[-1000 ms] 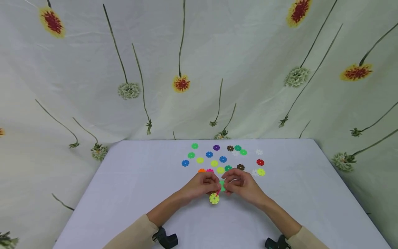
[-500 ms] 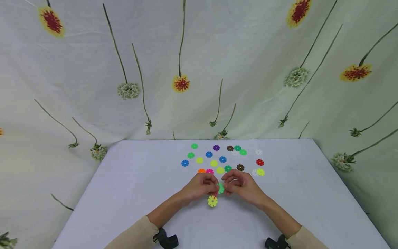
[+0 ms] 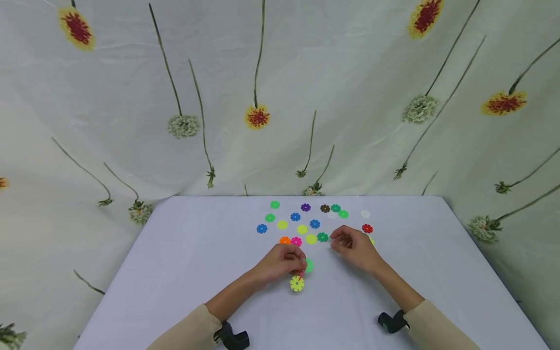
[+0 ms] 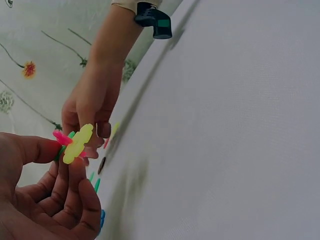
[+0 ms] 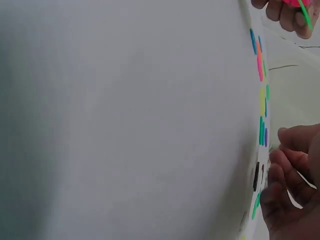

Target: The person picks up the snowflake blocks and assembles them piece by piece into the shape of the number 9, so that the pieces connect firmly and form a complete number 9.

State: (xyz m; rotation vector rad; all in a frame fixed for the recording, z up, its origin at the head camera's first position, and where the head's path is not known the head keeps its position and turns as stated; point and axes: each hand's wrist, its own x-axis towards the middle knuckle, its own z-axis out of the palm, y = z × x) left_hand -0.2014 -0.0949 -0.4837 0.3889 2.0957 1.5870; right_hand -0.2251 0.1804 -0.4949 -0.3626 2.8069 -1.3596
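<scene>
My left hand pinches a small cluster of joined notched plastic discs between thumb and fingers, held above the table. A yellow disc hangs at its near end and a light green disc shows at the fingertips. Between them sits a pink disc, clearest in the left wrist view. My right hand is apart from the cluster, hovering at the right side of the loose discs with fingers loosely bent and nothing in them. Its fingertips are close to a dark green disc. A brown disc is hidden behind this hand.
Several loose discs lie scattered toward the table's back edge, among them a blue disc, an orange disc, a purple disc and a red disc. A flower-print cloth hangs behind the white table.
My right hand has left the disc cluster and moved right and away toward the loose discs. The left hand stays in place, still holding the cluster, which has dipped slightly nearer.
</scene>
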